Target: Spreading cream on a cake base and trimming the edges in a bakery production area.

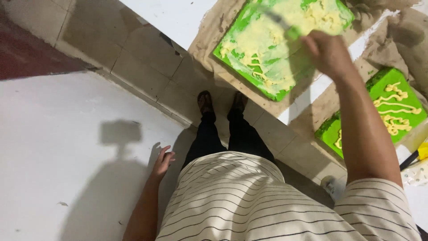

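Bright green, the larger slab (pixel 276 49) lies tilted on a sheet of brown paper (pixel 209 35) at the top of the view, most of its face smeared with pale yellow paste. The right hand (pixel 327 53) reaches out over its near right corner, its grip pressed together around a thin spreading tool (pixel 285 26) whose blurred blade lies across the paste-covered face; the exact hold of the fingers cannot be told because the hand is seen from the back. A second, smaller green slab (pixel 392 107) sits to the right, well apart from the first, with squiggles of the same yellow paste lying unspread on top. A yellow-and-black tool (pixel 417 156) shows at the right edge, just below that smaller slab. The left hand (pixel 162 163) hangs low beside the hip, holding nothing, its fingers loosely curled and slightly spread, close to the edge of a white counter (pixel 67 156) that fills the lower left. The person wears a cream shirt with thin dark stripes and black trousers, and stands in dark sandals on a tiled floor (pixel 138 67) between the counter and the paper.
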